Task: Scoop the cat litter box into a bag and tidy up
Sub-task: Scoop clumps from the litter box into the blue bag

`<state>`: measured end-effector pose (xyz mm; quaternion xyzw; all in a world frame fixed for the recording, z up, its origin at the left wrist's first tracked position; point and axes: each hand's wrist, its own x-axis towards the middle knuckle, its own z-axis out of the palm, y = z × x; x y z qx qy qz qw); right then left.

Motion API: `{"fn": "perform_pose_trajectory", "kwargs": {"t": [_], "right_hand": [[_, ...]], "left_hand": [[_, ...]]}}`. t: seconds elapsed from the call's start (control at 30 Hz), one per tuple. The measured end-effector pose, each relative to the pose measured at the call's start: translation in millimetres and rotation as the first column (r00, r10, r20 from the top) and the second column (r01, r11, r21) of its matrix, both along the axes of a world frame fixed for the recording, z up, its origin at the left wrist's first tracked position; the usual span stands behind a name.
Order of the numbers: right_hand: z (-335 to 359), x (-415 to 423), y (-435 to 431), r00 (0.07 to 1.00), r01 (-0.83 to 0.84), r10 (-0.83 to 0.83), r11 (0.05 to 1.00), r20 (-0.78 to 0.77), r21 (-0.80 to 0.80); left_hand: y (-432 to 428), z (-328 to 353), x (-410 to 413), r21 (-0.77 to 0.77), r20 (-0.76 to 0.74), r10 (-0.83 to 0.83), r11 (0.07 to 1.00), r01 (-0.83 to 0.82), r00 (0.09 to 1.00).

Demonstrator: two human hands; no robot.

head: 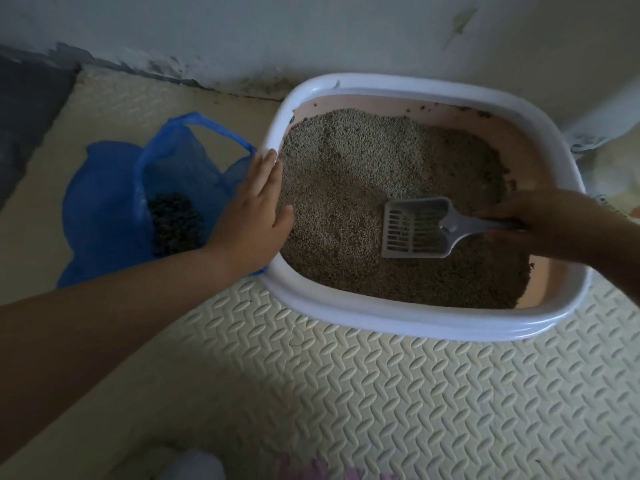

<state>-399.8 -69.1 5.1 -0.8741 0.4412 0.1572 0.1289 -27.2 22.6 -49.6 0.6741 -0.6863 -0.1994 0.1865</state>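
A white-rimmed litter box point(408, 323) with a pink inner wall sits on the floor mat, filled with grey-brown litter point(346, 174). My right hand point(540, 223) grips the handle of a grey slotted scoop point(415, 228), whose head lies on the litter near the middle. My left hand point(256, 209) rests flat on the box's left rim, fingers straight. Just left of the box lies an open blue plastic bag point(110, 202) with dark clumps point(176, 223) inside.
The box stands against a white wall point(311, 29) at the back. A cream textured foam mat point(381, 393) covers the floor. A dark grey surface point(24, 116) lies at the far left, and a pale packet point(609, 174) sits at the right edge.
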Motion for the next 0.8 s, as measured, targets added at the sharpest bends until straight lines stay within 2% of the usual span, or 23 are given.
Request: {"fn": "perform_pose_trajectory", "kwargs": {"t": [0.2, 0.37, 0.47, 0.6, 0.67, 0.8], "right_hand": [[1.5, 7.7, -21.3, 0.983, -0.111, 0.111, 0.994, -0.147, 0.006], [2.3, 58.2, -26.1, 0.959, -0.230, 0.228, 0.973, -0.171, 0.011], [-4.8, 90.4, -29.6, 0.959, -0.261, 0.262, 0.965, -0.109, 0.025], [-35.8, 130.6, -17.3, 0.960, -0.274, 0.273, 0.961, 0.060, 0.020], [-50.0, 144.5, -11.1, 0.961, -0.249, 0.246, 0.969, 0.126, 0.006], [-74.7, 136.4, -7.2, 0.959, -0.187, 0.157, 0.976, 0.235, 0.109]], "left_hand": [[12.2, -7.3, 4.9, -0.034, -0.032, -0.067, 0.997, 0.066, 0.997], [12.4, -12.0, 4.0, -0.065, -0.148, -0.046, 0.997, 0.037, 0.988], [11.5, -13.9, 2.2, -0.088, -0.206, -0.031, 0.996, 0.013, 0.978], [11.1, -15.3, 0.3, -0.097, -0.213, -0.018, 0.995, -0.003, 0.977], [10.9, -15.4, -0.7, -0.103, -0.209, -0.019, 0.995, -0.003, 0.978], [10.1, -14.5, -0.7, -0.093, -0.200, -0.023, 0.996, 0.004, 0.980]]}}
